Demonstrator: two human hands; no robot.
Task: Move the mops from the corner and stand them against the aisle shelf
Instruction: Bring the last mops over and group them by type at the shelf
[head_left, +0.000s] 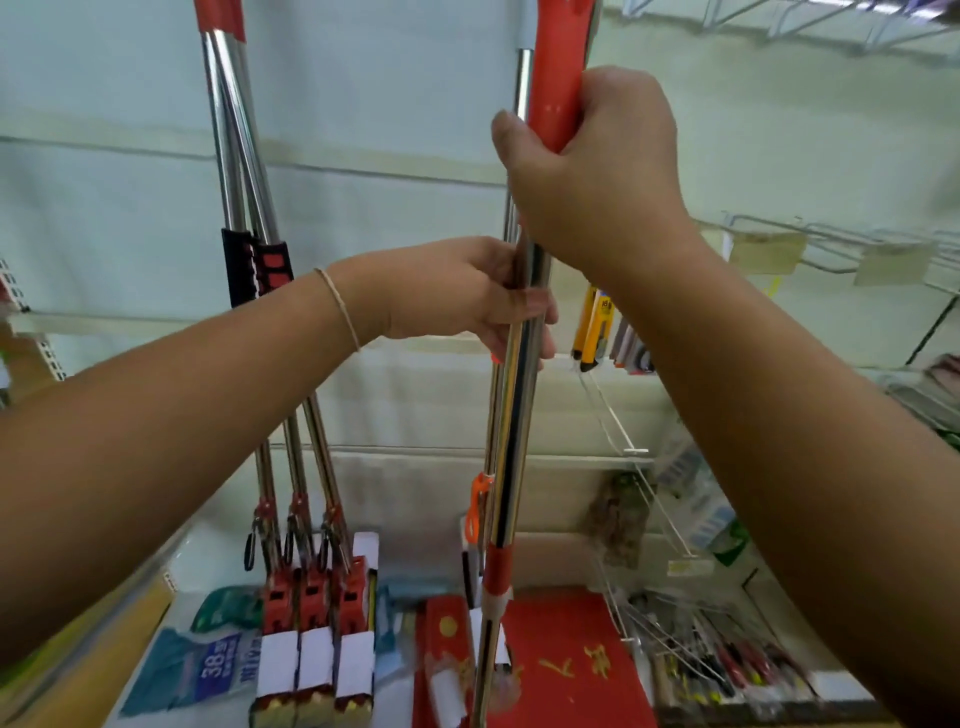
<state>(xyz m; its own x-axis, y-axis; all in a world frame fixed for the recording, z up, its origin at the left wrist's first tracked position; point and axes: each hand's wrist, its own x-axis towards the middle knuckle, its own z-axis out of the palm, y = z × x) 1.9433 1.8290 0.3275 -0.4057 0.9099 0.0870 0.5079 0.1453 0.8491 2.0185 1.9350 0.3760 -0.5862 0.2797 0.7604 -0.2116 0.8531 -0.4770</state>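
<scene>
I hold a mop (511, 431) upright in the middle of the view; its pole is shiny steel with a red grip at the top and a red-and-white band lower down. My right hand (597, 161) is closed around the red grip high up. My left hand (467, 291) grips the steel pole below it, together with a second thin pole just behind. Three more mops (306, 525) with red clamps and white-wrapped heads lean against the pale shelf back panel (389, 218) on the left. The held mop's head is hidden below the frame.
The bottom shelf (171, 582) carries a blue plastic package (192, 670) at left and red paper packets (566, 660) at centre. Wire pegs with yellow cutters (592, 327) and hanging packs stick out at right. Several small tools (727, 665) lie at lower right.
</scene>
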